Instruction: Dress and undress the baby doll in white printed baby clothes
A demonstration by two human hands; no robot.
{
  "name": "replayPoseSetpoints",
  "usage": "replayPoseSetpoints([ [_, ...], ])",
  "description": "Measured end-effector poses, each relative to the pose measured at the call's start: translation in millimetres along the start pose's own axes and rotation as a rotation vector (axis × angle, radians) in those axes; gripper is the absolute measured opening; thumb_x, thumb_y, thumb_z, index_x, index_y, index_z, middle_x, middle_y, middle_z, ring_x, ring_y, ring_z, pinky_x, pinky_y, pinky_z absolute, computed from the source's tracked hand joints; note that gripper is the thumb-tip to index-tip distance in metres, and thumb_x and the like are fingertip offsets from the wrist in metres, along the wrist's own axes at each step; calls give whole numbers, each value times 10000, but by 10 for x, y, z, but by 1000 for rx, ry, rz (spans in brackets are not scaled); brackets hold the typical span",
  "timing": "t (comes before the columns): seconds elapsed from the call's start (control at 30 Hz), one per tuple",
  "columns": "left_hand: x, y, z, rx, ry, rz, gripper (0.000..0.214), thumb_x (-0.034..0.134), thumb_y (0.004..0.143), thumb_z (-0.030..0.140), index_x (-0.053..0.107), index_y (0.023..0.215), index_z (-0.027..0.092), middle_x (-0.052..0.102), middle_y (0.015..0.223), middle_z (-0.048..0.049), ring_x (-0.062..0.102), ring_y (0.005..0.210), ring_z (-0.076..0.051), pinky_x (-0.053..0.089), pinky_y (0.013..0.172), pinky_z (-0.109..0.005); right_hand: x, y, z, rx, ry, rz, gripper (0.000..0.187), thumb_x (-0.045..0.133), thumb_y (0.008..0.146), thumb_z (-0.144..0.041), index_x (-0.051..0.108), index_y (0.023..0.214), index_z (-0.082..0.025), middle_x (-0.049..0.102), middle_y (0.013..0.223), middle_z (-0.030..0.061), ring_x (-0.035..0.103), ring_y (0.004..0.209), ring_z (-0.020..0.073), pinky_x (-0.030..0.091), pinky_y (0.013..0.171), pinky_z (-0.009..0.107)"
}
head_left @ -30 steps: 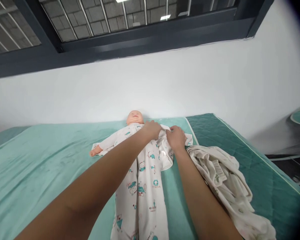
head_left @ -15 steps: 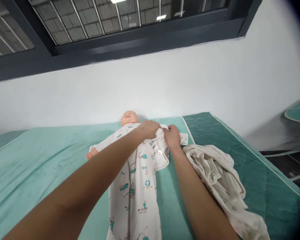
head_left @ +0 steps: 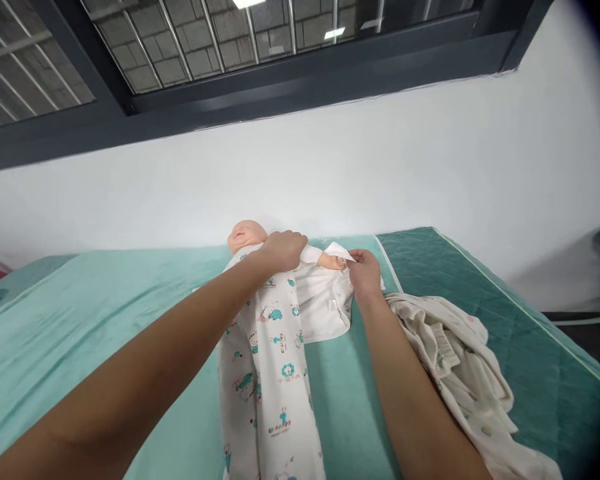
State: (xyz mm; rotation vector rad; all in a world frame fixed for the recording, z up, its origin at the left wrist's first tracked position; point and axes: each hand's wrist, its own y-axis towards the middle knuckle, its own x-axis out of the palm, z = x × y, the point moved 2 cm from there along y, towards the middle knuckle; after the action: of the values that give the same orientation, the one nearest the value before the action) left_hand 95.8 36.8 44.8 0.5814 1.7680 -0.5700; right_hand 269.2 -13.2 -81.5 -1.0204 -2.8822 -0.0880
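A baby doll point(head_left: 248, 233) lies on its back, its head toward the wall. A white baby romper point(head_left: 280, 347) with teal animal prints covers its body, one side folded open with the plain inner face showing. My left hand point(head_left: 284, 251) is closed around the doll's upper arm near the shoulder; its fingertips are partly hidden. The doll's bare forearm and hand point(head_left: 333, 261) stick out toward the right. My right hand point(head_left: 366, 272) pinches a white edge of the romper's cloth, just beside the doll's hand.
Crumpled cream baby clothes point(head_left: 455, 360) lie to the right of my right forearm. Under everything is a light teal sheet point(head_left: 105, 320), with a darker green quilted mat point(head_left: 480, 287) on the right. A white wall point(head_left: 305, 173) and a barred window stand behind.
My left hand has shifted slightly left and my right hand to the right. The doll's forearm and hand on that side now show bare between them. The doll's head has turned left.
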Motion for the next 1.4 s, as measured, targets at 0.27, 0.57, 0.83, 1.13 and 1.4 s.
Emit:
replayPoseSetpoints([
  [0.27, 89, -20, 129, 56, -36, -26, 239, 545, 776, 155, 608, 1003, 190, 679, 1014, -106, 659, 875, -261, 500, 737, -361, 29, -40, -78, 80, 266, -19, 357, 523, 583, -251, 576, 926, -165, 707, 1044, 106, 675, 900, 202, 546, 763, 311],
  [0.57, 228, 113, 359, 87, -78, -120, 303, 559, 776, 154, 607, 1075, 159, 677, 1089, -144, 659, 958, -304, 511, 741, -385, 54, -143, -122, -54, 70, 74, 265, 506, 652, -221, 637, 881, -188, 684, 1062, 79, 605, 1051, 254, 467, 951, 439],
  [0.83, 290, -922, -6, -164, -619, 464, 250, 477, 905, 248, 670, 1062, 239, 708, 1134, -52, 624, 1104, -245, 482, 938, -391, 616, -923, -313, -665, -393, -258, 284, 449, 928, -247, 603, 1162, -204, 641, 1200, 88, 539, 1183, 233, 373, 1080, 437],
  [1.13, 1153, -1596, -400, -504, -1486, 715, 422, 565, 903, 455, 612, 1283, 277, 600, 1383, -38, 538, 1283, -244, 420, 1091, -396, 705, -959, -224, -364, -302, -549, 373, 512, 945, -476, 593, 1260, -292, 600, 1356, -8, 547, 1252, 206, 12, 1241, 468],
  [1.4, 1185, -1480, -413, -403, -1608, 649, 491, 623, 867, 456, 564, 1328, 298, 543, 1444, -31, 497, 1327, -260, 390, 1114, -402, 723, -1138, -381, -315, -407, -735, 616, 614, 876, -507, 406, 1430, -337, 425, 1516, 4, 287, 1460, 245, -69, 1224, 529],
])
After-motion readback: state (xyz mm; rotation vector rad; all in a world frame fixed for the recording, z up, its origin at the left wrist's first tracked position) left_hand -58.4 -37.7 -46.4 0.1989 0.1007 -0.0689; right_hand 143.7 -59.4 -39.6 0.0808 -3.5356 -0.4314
